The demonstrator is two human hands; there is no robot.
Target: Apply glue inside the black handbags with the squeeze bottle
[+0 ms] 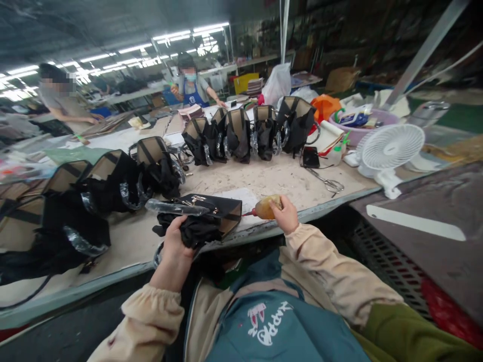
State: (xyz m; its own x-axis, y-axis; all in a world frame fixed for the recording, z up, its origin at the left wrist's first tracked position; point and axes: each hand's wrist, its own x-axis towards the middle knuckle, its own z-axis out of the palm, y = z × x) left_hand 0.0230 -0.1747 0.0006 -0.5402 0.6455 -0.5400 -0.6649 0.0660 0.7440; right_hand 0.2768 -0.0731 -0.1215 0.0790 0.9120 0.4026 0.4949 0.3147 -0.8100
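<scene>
Clasping the bag (217, 205) by its bunched fabric (202, 232), apparently to steady it at the table (241, 176) edge, the left grip (176, 249) has, to its right, the right grip (286, 216) holding the bottle (266, 207) sideways, seemingly so its nozzle (250, 213) points bagward.

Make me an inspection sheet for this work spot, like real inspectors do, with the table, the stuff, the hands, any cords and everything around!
Surface: pale tabletop, dark marks along its near edge.
Job's things: black bag lying on its side; yellowish bottle, red tip close to the bag, contact unclear.
Clutter: more black bags, white fan, orange bag.
Left hand: grips the black bag.
Right hand: holds the bottle.
Cables: pale cord, upper right; its ends can't be traced.
Surroundings: two people across the tabletop, one in a blue apron; lit ceiling lamps.
</scene>
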